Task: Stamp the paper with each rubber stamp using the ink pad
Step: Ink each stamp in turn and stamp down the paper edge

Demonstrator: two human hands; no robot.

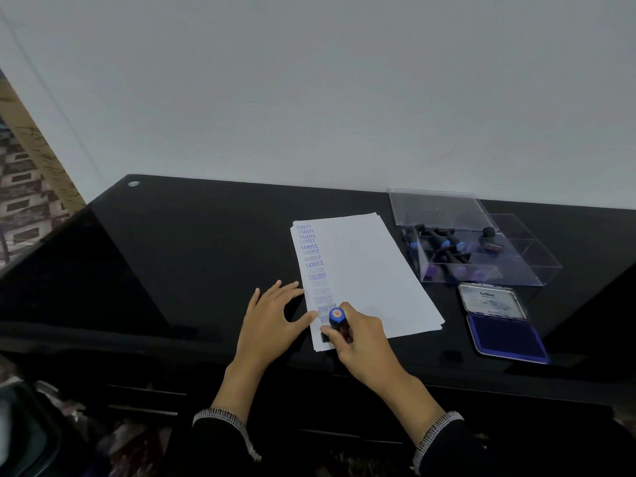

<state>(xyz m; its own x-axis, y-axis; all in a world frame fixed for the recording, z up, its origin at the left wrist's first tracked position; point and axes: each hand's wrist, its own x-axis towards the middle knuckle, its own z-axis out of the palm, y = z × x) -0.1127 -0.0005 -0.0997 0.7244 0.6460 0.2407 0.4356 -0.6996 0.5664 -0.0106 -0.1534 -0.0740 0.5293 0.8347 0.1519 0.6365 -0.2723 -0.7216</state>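
At the paper's point(364, 270) near-left corner, the right hand point(361, 342) grips 1 stamp point(339, 323), pressing; left hand point(272, 321) flat, steadying. Next: lift straight.

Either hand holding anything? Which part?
Right hand grips the rubber stamp by its handle. Left hand rests open on the paper edge.

glossy black surface point(206, 242) | white paper sheets point(364, 270), blue stamped words down left edge | black rubber stamp point(339, 321), blue cap, red-marked label | open ink pad point(506, 335), deep blue | clear plastic box point(481, 249) | black sleeves point(220, 442), white-fringed cuffs
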